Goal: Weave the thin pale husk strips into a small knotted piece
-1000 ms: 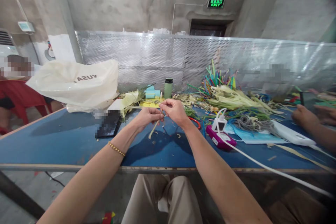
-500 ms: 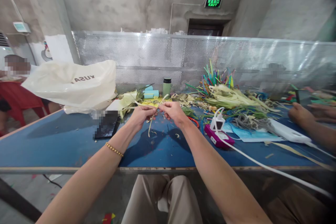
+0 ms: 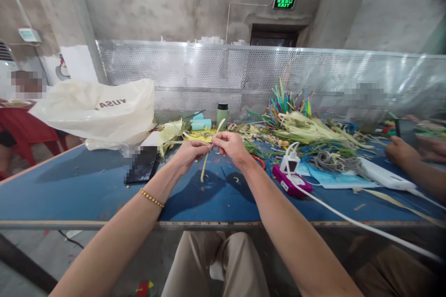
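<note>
The left hand (image 3: pixel 193 154) and right hand (image 3: pixel 228 145) pinch a pale strip (image 3: pixel 204 167) above the worktop (image 3: pixel 87 199); ends point to one and seven o'clock. Fingers cover the crossing, so whether there are two strips, I cannot tell. Toward nine o'clock, blurring masks part of a dark tablet (image 3: pixel 151 163).

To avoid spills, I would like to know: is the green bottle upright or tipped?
Upright: the green bottle stands vertically, its black cap on top.
</note>
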Demonstrator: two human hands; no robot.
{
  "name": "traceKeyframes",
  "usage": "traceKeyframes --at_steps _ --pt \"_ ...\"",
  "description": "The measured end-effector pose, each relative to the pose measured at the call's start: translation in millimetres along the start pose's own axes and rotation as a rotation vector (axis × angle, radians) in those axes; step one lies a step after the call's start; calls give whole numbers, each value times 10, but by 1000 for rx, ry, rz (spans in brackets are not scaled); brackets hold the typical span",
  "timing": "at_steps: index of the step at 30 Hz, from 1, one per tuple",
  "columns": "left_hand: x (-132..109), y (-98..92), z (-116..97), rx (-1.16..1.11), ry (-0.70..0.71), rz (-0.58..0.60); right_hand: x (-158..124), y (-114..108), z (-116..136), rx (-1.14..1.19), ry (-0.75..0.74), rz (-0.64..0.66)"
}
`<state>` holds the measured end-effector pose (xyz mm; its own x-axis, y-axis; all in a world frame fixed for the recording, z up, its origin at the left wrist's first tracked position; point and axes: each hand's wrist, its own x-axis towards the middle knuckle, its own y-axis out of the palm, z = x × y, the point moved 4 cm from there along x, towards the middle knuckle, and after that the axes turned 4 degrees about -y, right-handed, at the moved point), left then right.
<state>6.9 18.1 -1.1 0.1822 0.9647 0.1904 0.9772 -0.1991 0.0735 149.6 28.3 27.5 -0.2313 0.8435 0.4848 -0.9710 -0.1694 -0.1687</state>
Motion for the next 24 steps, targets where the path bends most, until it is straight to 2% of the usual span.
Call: traceKeyframes --at_steps 4,11,15,20,24 --pt "7 20 8 -60 1 66 8 -14 -12 1 -23 -20" --pt "-8 39 -11 -82 -30 15 -4 7 10 -63 -82 31" --pt "-20 39 -10 -42 -25 -41 18 -23 55 -25 -92 -54" --pt "-19 54 -9 12 -14 -47 39 -76 105 13 -125 -162" --pt "-28 67 -9 -14 -32 -25 18 -91 135 22 -134 -170"
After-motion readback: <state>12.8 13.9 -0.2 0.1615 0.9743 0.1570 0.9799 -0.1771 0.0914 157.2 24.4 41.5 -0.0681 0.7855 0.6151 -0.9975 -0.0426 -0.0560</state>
